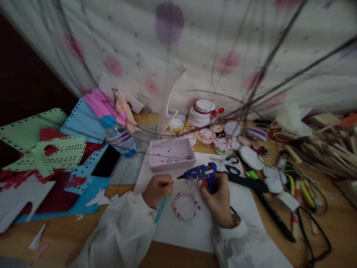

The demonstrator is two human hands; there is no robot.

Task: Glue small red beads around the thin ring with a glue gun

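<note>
My right hand [219, 199] is wrapped round the handle of a blue hot glue gun [199, 171], its nozzle pointing left. In my left hand [158, 190] a thin teal stick [162, 210] is pinched, slanting down toward my wrist. The nozzle is close to the stick's upper end; whether they touch I cannot tell. Below the gun, a round piece edged with small red and pale beads [173, 204] lies on white paper [192, 234]. Behind my hands stands a pale pink open box [173, 166] with a few tiny red bits inside.
Scissors [232, 165] and a black-handled tool [248, 182] lie right of the box. Decorated discs [199, 119] are stacked behind. A water bottle [119, 136], phone [106, 162] and coloured sheets [64, 152] fill the left. Cables [304, 238] and wooden sticks [331, 149] are at right.
</note>
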